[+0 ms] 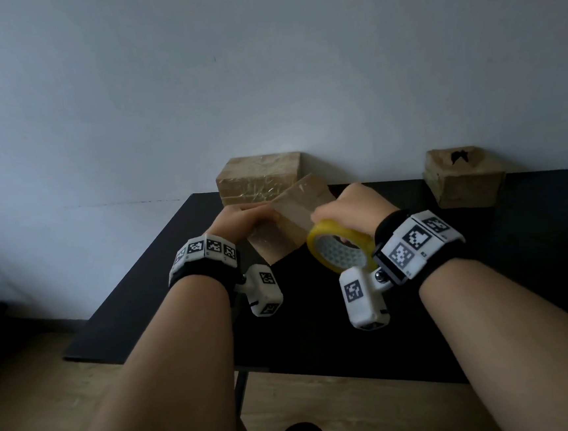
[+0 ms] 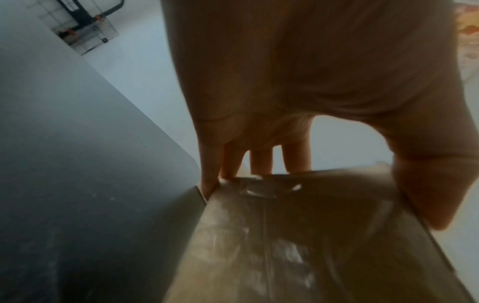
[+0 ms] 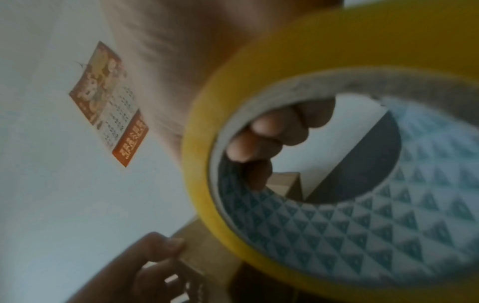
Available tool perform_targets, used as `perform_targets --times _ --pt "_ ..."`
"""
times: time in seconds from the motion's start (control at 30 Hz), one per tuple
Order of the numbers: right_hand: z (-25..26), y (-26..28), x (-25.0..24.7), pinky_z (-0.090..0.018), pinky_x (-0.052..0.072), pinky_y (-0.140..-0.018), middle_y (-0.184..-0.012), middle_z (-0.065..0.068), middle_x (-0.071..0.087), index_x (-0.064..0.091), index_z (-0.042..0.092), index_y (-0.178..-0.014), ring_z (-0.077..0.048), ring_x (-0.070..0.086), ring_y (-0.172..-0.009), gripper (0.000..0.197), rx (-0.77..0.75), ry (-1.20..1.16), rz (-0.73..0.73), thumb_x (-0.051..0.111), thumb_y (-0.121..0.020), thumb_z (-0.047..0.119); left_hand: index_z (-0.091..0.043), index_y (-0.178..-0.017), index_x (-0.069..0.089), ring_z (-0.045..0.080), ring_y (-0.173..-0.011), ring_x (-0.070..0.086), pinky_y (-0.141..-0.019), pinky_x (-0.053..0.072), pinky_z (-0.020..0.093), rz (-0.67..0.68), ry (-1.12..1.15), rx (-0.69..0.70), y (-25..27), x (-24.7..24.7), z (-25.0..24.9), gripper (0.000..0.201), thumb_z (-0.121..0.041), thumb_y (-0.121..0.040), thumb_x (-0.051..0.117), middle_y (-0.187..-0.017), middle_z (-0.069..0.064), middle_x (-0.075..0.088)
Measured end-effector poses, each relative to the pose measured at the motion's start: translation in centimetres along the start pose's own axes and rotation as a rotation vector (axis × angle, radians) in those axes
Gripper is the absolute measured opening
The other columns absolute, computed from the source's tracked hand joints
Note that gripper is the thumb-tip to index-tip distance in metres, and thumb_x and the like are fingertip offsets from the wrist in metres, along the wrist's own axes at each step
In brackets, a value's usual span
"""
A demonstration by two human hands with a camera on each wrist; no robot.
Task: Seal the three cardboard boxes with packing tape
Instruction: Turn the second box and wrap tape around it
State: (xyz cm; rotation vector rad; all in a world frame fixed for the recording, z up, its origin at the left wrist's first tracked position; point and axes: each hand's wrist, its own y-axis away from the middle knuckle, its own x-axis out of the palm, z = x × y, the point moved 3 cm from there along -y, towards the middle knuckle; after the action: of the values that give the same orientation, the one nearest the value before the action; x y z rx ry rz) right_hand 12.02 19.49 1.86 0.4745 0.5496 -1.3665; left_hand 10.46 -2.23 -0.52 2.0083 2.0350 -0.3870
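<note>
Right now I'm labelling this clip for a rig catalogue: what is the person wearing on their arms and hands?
Both forearms are bare, with no sleeves or gloves. The left hand and right hand each have a black wrist strap carrying a band of white blocks printed with black-and-white square markers. A white boxy camera pod, also marked, hangs off each band on a small joint.

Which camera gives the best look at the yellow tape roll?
The right wrist view: the tape roll fills the frame, with the right hand's fingers curled through its patterned core. The head view shows it small; the left wrist view misses it.
</note>
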Motion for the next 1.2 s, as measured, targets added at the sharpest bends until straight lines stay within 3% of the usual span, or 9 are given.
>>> perform_targets --times 0.07,0.17,0.4,0.5,0.7,0.87,1.0,1.07,1.2 --pt "-0.7 0.1 0.0 -0.031 0.042 -0.059 -0.067 -0.005 0.06 0.059 0.011 -0.065 -0.024 0.062 -0.067 0.034 0.02 0.086 -0.002 0.075 -0.078 0.038 -0.034 -0.07 0.078 0.005 -0.086 0.063 -0.076 0.049 0.019 -0.001 -0.001 -0.005 -0.1 -0.1 0.1 0.017 -0.019 -0.076 0.072 -0.075 -0.019 0.072" --pt "-1.8 0.1 0.2 -0.031 0.041 -0.058 -0.071 -0.004 0.06 0.06 0.012 -0.069 -0.023 0.062 -0.068 0.034 0.044 0.118 -0.006 0.074 -0.078 0.042 -0.036 -0.078 0.079 0.008 -0.096 0.065 -0.088 0.049 0.023 0.041 -0.025 -0.017 -0.2 -0.1 0.0 0.017 -0.02 -0.074 0.073 -0.089 -0.014 0.074" --pt "-1.9 -0.2 1.6 -0.032 0.051 -0.067 -0.085 -0.006 0.067 0.067 0.009 -0.09 -0.024 0.066 -0.078 0.043 0.067 0.154 -0.025 0.071 -0.074 0.049 -0.036 -0.08 0.077 0.002 -0.081 0.061 -0.072 0.046 0.017 0.024 -0.055 -0.035 -0.5 -0.4 0.3 0.014 -0.024 -0.079 0.071 -0.081 -0.015 0.069" --pt "-1.4 -0.3 2.4 -0.033 0.053 -0.071 -0.087 -0.006 0.067 0.067 0.01 -0.092 -0.025 0.066 -0.078 0.039 0.061 0.173 -0.053 0.067 -0.077 0.046 -0.041 -0.071 0.076 0.011 -0.09 0.063 -0.085 0.05 0.026 0.01 -0.114 -0.05 -0.5 -0.9 0.6 0.006 -0.044 -0.072 0.071 -0.086 -0.011 0.07" --pt "-0.1 -1.2 3.7 -0.034 0.052 -0.075 -0.091 -0.006 0.064 0.065 0.01 -0.098 -0.028 0.064 -0.083 0.039 0.065 0.194 -0.065 0.065 -0.08 0.044 -0.028 -0.073 0.075 0.036 -0.105 0.063 -0.101 0.046 0.051 0.011 -0.141 -0.087 -1.2 -1.5 2.1 0.04 -0.065 -0.06 0.064 -0.102 0.015 0.07" --pt "0.1 -2.1 4.2 -0.032 0.049 -0.07 -0.091 -0.004 0.063 0.065 0.01 -0.105 -0.023 0.062 -0.08 0.042 0.078 0.108 -0.042 0.067 -0.082 0.044 -0.018 -0.108 0.068 0.027 -0.112 0.059 -0.106 0.04 0.039 0.037 -0.151 -0.119 -0.4 -1.8 1.7 0.041 -0.051 -0.09 0.051 -0.117 0.011 0.066" --pt "0.1 -2.5 4.5 -0.034 0.054 -0.079 -0.101 -0.008 0.067 0.066 0.01 -0.109 -0.027 0.065 -0.09 0.045 0.07 0.095 -0.04 0.067 -0.082 0.045 -0.014 -0.128 0.059 0.026 -0.121 0.057 -0.108 0.039 0.043 0.083 0.124 -0.196 -1.1 -1.2 1.1 0.068 -0.059 -0.079 0.067 -0.128 0.011 0.062" --pt "0.2 -2.6 4.7 -0.035 0.054 -0.08 -0.102 -0.009 0.067 0.066 0.01 -0.107 -0.028 0.065 -0.091 0.043 0.067 0.1 -0.041 0.066 -0.082 0.045 -0.02 -0.117 0.065 0.018 -0.113 0.062 -0.106 0.041 0.04 0.031 0.172 -0.226 -2.1 -0.2 0.9 0.075 -0.071 -0.064 0.071 -0.119 0.002 0.068" --pt "0.0 -2.9 4.9 -0.037 0.055 -0.082 -0.099 -0.008 0.067 0.066 0.01 -0.105 -0.027 0.065 -0.089 0.042 0.07 0.092 -0.035 0.065 -0.082 0.046 -0.028 -0.075 0.062 0.015 -0.089 0.064 -0.092 0.052 0.035 -0.305 0.033 -0.137 -3.0 0.3 1.2 0.025 -0.052 -0.075 0.071 -0.085 -0.009 0.066"
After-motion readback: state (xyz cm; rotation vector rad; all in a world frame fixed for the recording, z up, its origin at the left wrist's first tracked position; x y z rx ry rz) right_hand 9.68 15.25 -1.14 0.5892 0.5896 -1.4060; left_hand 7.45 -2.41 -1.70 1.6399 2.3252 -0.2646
